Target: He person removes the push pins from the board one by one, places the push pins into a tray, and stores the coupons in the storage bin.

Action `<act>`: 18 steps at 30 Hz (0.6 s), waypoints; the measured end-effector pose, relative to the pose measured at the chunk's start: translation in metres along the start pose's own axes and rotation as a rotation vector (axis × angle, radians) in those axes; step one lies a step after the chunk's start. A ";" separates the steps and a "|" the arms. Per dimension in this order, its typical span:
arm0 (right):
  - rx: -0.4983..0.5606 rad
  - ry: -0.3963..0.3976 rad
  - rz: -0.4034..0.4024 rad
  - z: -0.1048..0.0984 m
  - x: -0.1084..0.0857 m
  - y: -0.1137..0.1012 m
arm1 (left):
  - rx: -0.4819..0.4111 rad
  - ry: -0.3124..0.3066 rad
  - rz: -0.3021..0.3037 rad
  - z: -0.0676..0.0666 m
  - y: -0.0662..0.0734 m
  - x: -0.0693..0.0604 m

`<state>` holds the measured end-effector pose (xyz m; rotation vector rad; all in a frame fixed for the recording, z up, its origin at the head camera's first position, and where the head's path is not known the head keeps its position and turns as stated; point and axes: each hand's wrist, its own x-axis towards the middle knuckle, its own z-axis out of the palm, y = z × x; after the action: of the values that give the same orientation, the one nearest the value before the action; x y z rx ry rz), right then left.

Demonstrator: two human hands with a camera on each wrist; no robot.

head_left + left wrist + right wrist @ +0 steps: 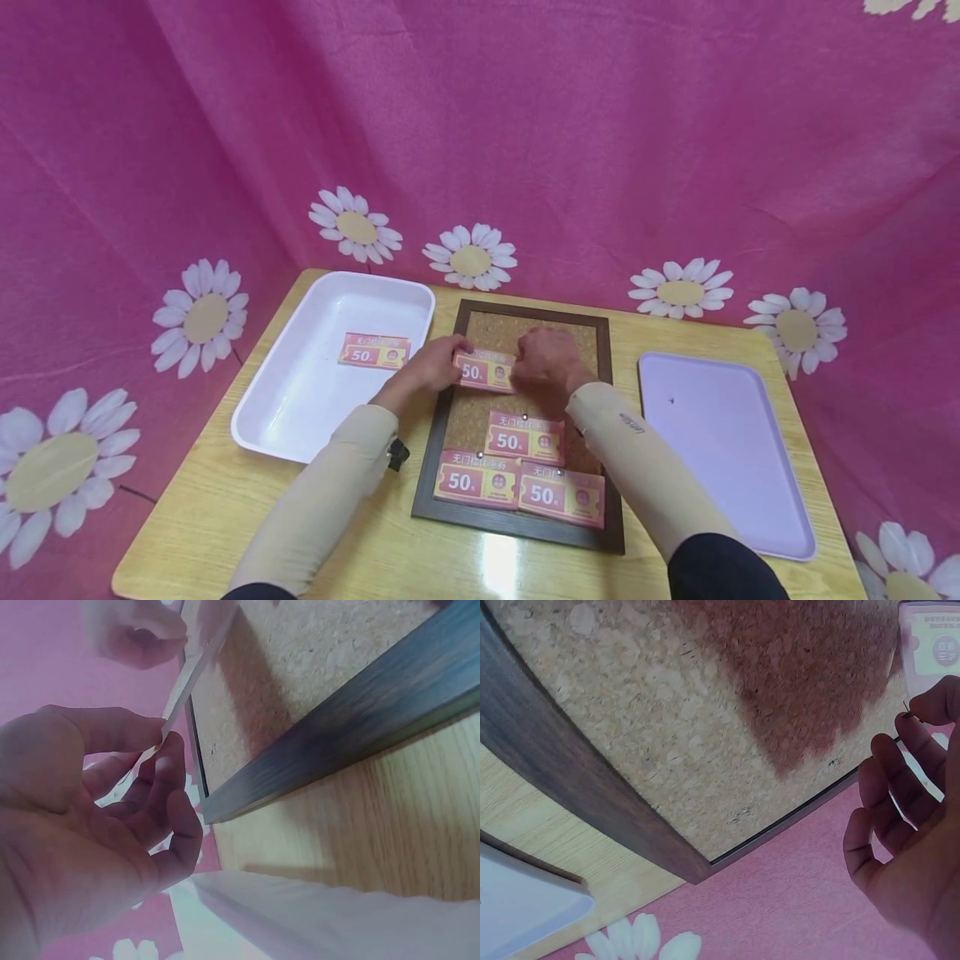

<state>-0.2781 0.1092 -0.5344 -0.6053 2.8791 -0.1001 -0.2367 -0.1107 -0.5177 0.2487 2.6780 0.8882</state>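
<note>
My left hand [437, 362] pinches the left end of a pink and yellow coupon [484, 370] marked 50, held above the upper part of a corkboard [467, 421]. The left wrist view shows the coupon [185, 688] tilted, edge-on, between thumb and forefinger. Close to the coupon's right end is my right hand [551, 357]. In the right wrist view its thumb and forefinger pinch a tiny pin [907, 709], point outward, its head hidden. Lower on the board lie three more coupons, one [524, 437] above a left one [477, 480] and a right one [562, 495], each with a small pin at its top edge.
A white tray [288, 396] on the left holds another coupon [372, 351]. To the right of the board's dark frame [517, 528] lies a flat lilac tray [723, 450] with a small dark pin [671, 401]. A pink flowered cloth [570, 167] hangs behind the wooden table [202, 517].
</note>
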 end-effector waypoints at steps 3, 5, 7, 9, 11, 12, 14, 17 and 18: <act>0.025 0.001 0.012 0.000 -0.001 0.003 | -0.004 0.014 0.001 -0.002 -0.001 0.000; 0.022 0.005 0.009 -0.002 -0.002 0.006 | -0.009 0.024 0.007 -0.003 0.001 0.001; 0.006 0.009 0.004 -0.003 -0.003 0.009 | -0.024 0.030 0.005 -0.004 0.002 0.002; -0.018 0.010 0.010 -0.005 -0.003 0.012 | -0.043 0.036 0.008 -0.005 0.004 0.003; -0.045 0.010 0.019 -0.006 -0.004 0.015 | -0.061 0.046 0.010 -0.005 0.005 0.004; -0.056 0.016 0.024 -0.007 -0.004 0.016 | -0.066 0.053 0.010 -0.006 0.006 0.004; -0.067 0.011 0.032 -0.008 -0.005 0.019 | -0.071 0.070 0.013 -0.007 0.006 0.004; -0.059 -0.004 0.032 -0.007 -0.008 0.023 | -0.087 0.086 0.003 -0.009 0.004 0.004; -0.049 -0.009 0.033 -0.007 -0.009 0.024 | -0.097 0.091 -0.004 -0.009 0.004 0.004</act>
<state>-0.2807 0.1349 -0.5284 -0.5649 2.8892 -0.0218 -0.2430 -0.1120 -0.5093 0.1852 2.7072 1.0480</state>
